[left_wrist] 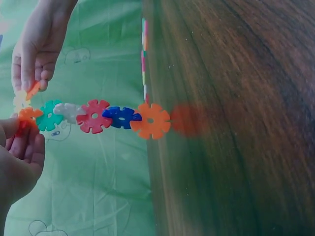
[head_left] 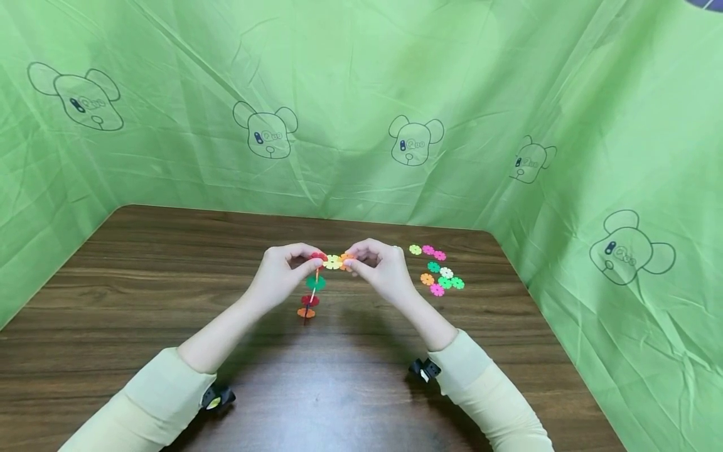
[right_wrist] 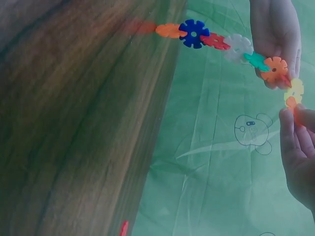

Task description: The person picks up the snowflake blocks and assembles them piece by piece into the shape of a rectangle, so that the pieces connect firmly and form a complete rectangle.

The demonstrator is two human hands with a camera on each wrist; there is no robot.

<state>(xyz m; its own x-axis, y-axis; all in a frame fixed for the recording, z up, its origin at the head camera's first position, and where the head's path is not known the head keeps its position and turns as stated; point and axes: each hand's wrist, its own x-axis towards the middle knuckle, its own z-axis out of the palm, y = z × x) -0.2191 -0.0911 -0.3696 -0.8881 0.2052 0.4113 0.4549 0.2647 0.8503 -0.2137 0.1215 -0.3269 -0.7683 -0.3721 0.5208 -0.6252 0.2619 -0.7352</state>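
Observation:
My left hand [head_left: 280, 273] pinches a red flower-shaped notched disc [head_left: 318, 256] at the top of a chain of plastic interlocking discs. The chain hangs below those fingers: orange, green [left_wrist: 49, 115], white [left_wrist: 69, 113], red [left_wrist: 93, 116], blue [left_wrist: 122, 118] and orange [left_wrist: 150, 121] discs, slotted edge to edge. A yellow disc [head_left: 332, 262] spans the gap between the hands, joined to the red one. With thumb and fingertips, my right hand [head_left: 385, 269] pinches an orange disc [right_wrist: 291, 102] against the yellow disc's edge. Fingers hide part of that contact, so whether the slots are engaged is unclear.
Several loose discs lie on the brown wooden table [head_left: 169, 270] right of the hands, among them a pink disc [head_left: 437, 290], an orange disc [head_left: 427, 279] and a white disc [head_left: 447, 272]. Green cloth [head_left: 339, 176] with printed bear outlines walls the table's back and sides.

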